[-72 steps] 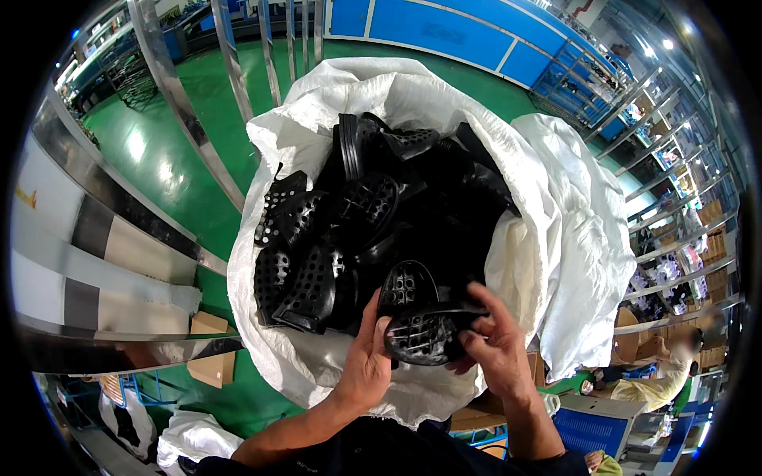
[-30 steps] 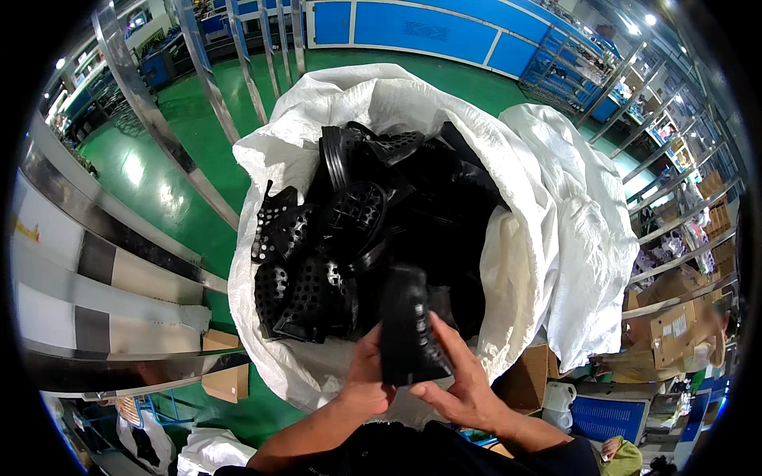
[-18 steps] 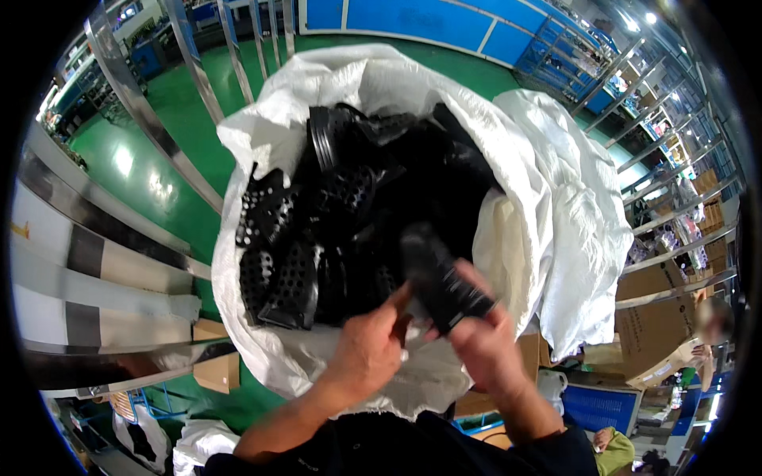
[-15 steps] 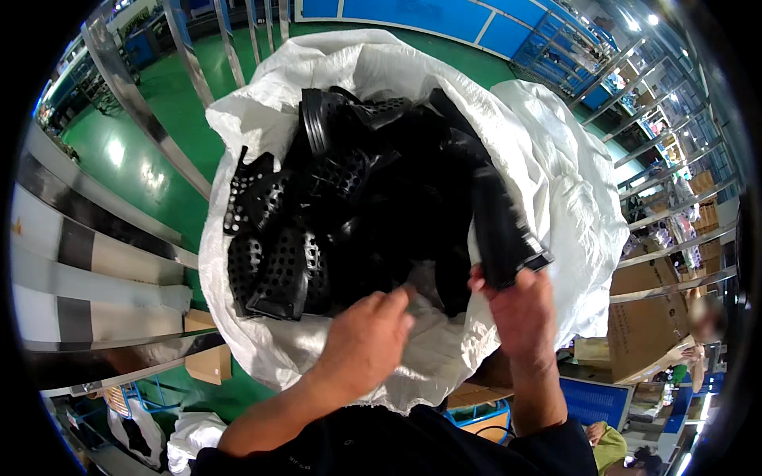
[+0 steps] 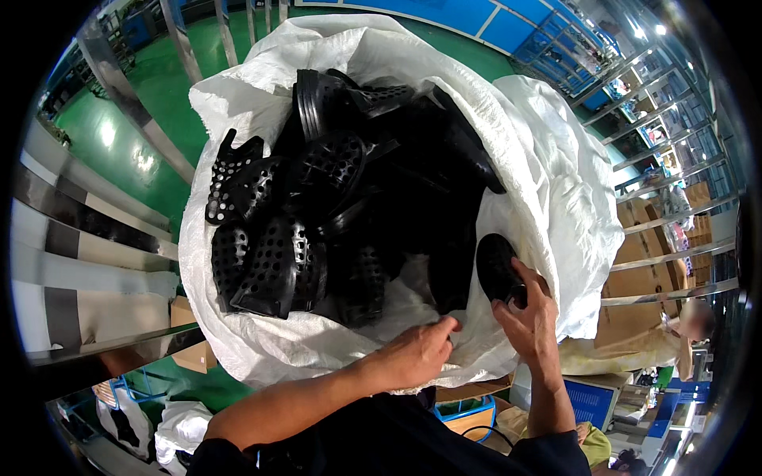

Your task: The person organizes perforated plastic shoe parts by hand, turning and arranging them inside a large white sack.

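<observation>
A big white woven sack (image 5: 238, 349) stands open before me, with several black perforated shoes (image 5: 266, 274) heaped inside. At the sack's right side, my right hand (image 5: 530, 313) grips one black shoe (image 5: 497, 266) by its near end. That shoe lies against the inner wall of the sack. My left hand (image 5: 421, 349) is closed above the near part of the sack, its fingers curled together. What it pinches, if anything, is hidden. Just beyond its fingertips another black shoe (image 5: 452, 274) stands on end in the sack. Deep shadow hides much of the middle of the heap.
Metal rails (image 5: 139, 111) run along the left, and more rails (image 5: 675, 250) on the right. White sacking (image 5: 575, 198) bulges beside the open sack. Cardboard boxes (image 5: 635, 282) stand at the right, near another person (image 5: 690, 325). A blue panel (image 5: 397, 6) lies beyond the green floor.
My right hand has brought its shoe down against the sack's right wall and turned it. My left hand has moved right and nearer to me. The view has shifted slightly.
</observation>
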Demonstrator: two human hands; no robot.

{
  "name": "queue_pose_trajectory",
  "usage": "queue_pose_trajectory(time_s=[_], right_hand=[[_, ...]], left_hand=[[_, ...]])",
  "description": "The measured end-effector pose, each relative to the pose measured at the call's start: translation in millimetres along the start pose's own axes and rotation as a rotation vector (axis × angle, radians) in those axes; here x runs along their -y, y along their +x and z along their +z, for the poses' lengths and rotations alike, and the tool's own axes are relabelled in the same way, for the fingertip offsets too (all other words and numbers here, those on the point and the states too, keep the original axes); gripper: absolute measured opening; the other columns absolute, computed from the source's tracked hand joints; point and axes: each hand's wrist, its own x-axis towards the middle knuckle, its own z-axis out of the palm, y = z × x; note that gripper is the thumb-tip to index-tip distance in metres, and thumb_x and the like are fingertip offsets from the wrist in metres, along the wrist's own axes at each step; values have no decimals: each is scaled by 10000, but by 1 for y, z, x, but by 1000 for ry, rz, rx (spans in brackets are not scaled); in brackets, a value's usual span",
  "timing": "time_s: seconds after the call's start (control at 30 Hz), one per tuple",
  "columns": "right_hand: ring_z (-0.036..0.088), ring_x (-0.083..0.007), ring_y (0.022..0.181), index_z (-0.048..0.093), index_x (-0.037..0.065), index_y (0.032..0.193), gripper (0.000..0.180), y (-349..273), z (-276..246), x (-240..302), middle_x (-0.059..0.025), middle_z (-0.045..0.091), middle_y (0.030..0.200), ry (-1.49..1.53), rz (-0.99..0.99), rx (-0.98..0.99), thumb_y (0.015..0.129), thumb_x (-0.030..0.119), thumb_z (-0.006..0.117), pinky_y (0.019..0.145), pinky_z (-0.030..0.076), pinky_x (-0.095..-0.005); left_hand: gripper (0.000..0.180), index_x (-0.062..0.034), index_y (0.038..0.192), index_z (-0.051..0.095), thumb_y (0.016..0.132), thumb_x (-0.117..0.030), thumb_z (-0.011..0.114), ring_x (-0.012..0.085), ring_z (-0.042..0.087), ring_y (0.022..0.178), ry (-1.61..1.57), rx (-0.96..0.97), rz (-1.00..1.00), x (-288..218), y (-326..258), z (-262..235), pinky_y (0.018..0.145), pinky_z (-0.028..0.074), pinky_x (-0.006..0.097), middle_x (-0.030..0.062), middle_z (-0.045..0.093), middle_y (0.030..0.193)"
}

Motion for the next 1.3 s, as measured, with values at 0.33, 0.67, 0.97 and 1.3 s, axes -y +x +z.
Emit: queue_pose_trajectory(time_s=[0.33, 0.67, 0.97, 1.3], right_hand=[[506, -468, 1293, 479, -34, 1431, 717, -2, 52, -1, -285, 539, 1367, -228, -51, 279, 822, 202, 775, 1089, 424, -472], [565, -511, 1209, 341, 90, 1561, 1072, 48, 76, -10, -364, 577, 1280, -186, -28, 505, 700, 466, 860, 1068, 449, -502], [338, -404, 1472, 315, 78, 1577, 1069, 40, 68, -22, -283, 404, 1538, 382, 46, 582, 669, 301, 833, 1224, 261, -427], [531, -453, 1259, 517, -11, 1377, 821, 30, 56, 23, -278, 610, 1258, 28, -211, 342, 745, 381, 863, 1092, 399, -508]], left_hand=[[212, 79, 864, 692, 792, -59, 547, 465, 663, 895, 407, 79, -83, 2, 23, 3, 829, 529, 498, 324, 677, 871], [296, 78, 1085, 610, 868, -95, 511, 486, 586, 1135, 439, -214, -193, 33, 24, 11, 992, 480, 522, 315, 593, 1198], [297, -13, 1175, 589, 904, -111, 518, 471, 622, 1132, 597, 149, -216, 10, -2, -3, 985, 496, 543, 258, 610, 1201], [330, 25, 1152, 559, 857, -97, 643, 367, 588, 1119, 735, 162, 115, -5, -49, -15, 981, 503, 413, 187, 567, 1151]])
